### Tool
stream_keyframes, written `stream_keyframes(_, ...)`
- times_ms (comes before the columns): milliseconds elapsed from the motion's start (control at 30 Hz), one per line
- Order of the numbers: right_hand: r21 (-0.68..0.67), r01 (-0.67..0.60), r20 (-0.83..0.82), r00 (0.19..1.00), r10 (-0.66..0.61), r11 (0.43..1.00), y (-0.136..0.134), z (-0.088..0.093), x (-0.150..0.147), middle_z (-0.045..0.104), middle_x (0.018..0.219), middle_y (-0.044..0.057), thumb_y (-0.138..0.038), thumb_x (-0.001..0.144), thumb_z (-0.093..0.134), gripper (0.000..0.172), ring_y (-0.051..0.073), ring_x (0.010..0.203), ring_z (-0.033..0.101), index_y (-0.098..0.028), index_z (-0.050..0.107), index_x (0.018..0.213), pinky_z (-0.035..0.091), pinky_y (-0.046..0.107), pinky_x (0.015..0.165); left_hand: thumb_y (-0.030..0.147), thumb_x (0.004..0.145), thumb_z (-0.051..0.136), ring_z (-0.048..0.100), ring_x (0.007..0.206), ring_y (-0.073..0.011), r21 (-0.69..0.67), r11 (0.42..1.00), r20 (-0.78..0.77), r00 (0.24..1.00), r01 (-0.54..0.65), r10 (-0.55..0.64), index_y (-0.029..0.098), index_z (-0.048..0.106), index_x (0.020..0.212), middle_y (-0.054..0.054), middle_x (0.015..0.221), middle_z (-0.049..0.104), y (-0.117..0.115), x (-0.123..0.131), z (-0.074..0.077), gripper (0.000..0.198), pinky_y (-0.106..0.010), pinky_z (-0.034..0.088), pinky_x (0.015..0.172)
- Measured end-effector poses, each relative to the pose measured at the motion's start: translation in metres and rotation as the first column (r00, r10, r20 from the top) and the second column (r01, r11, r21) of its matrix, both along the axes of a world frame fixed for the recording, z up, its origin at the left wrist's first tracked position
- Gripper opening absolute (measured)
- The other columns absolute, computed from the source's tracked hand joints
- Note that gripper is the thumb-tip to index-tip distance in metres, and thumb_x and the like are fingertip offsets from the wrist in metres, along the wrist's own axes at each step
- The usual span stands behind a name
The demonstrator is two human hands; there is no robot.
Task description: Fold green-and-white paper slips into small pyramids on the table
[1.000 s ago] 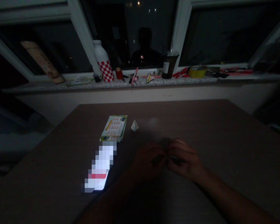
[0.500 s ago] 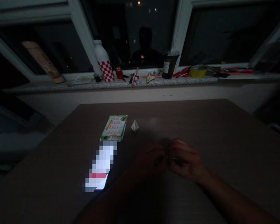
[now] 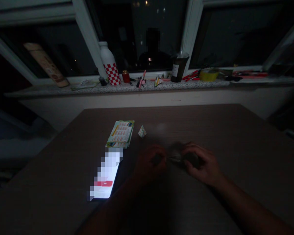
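Dim light and slight blur hide much of both hands, which face each other above the table. My left hand (image 3: pixel 150 163) is closed in a pinch, its fingertips at one end of a small pale piece of paper (image 3: pixel 175 158). On the other side, my right hand (image 3: pixel 202 163) curls its thumb and fingers around the far end of that paper. How the paper is folded cannot be made out. Beyond my left hand stands a small pointed folded-paper shape (image 3: pixel 142 132). Left of it lies a stack of printed cards (image 3: pixel 120 132).
A lit phone (image 3: pixel 107 176) lies on the brown table (image 3: pixel 198 120) near my left forearm. Along the windowsill (image 3: pixel 88 88) stand a white bottle with red checks (image 3: pixel 110 65), a tan cylinder (image 3: pixel 46 65), a dark cup (image 3: pixel 178 69), a yellow roll (image 3: pixel 209 75) and several small items.
My hands have drawn apart from near touching, left hand to the left and right hand slightly right. The pale paper now shows between them. The things on the table stay put.
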State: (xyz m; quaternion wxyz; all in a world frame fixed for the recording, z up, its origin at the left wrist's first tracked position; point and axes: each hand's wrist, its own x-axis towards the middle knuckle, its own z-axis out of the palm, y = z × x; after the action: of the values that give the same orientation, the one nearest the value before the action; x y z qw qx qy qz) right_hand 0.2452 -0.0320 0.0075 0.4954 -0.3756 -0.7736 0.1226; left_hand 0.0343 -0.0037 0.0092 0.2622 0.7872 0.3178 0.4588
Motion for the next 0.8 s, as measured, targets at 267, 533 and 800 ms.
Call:
stream_keyframes(267,-0.035,-0.055,0.025,0.998,0.056,0.998,-0.001,-0.005,-0.004,0.065,0.088,0.008,-0.016,0.071,0.063,0.03,0.021,0.08,0.063,-0.019,0.058,0.101,0.051,0.033,0.069,0.014,0.075,0.056,0.059,0.073,-0.014,-0.085,0.996,0.004,1.0,0.015,-0.015,0.018,0.059,0.076,-0.001,0.078,0.062,-0.002,0.003,-0.004,0.005,-0.026,0.046,0.068)
stream_keyframes(533,-0.023,-0.079,-0.038,0.996,0.078,0.997,0.001,-0.011,-0.005,0.064,0.076,0.004,-0.008,0.076,0.062,0.016,0.017,0.071,0.062,-0.02,0.06,0.086,0.05,0.031,0.065,0.02,0.078,0.056,0.06,0.076,-0.0153,-0.19,0.981,-0.004,0.999,0.04,-0.042,0.018,0.057,0.08,-0.002,0.08,0.064,-0.008,0.005,-0.004,0.002,-0.028,0.047,0.072)
stream_keyframes(800,0.013,-0.116,-0.06,0.991,0.117,0.993,0.0,-0.009,-0.006,0.063,0.074,0.004,-0.005,0.074,0.064,0.017,0.017,0.069,0.061,-0.018,0.061,0.084,0.05,0.032,0.063,0.019,0.07,0.068,0.062,0.082,-0.0173,-0.382,0.924,-0.021,1.0,0.004,-0.013,0.018,0.062,0.09,-0.003,0.086,0.067,-0.008,0.007,-0.006,0.021,-0.029,0.048,0.077)
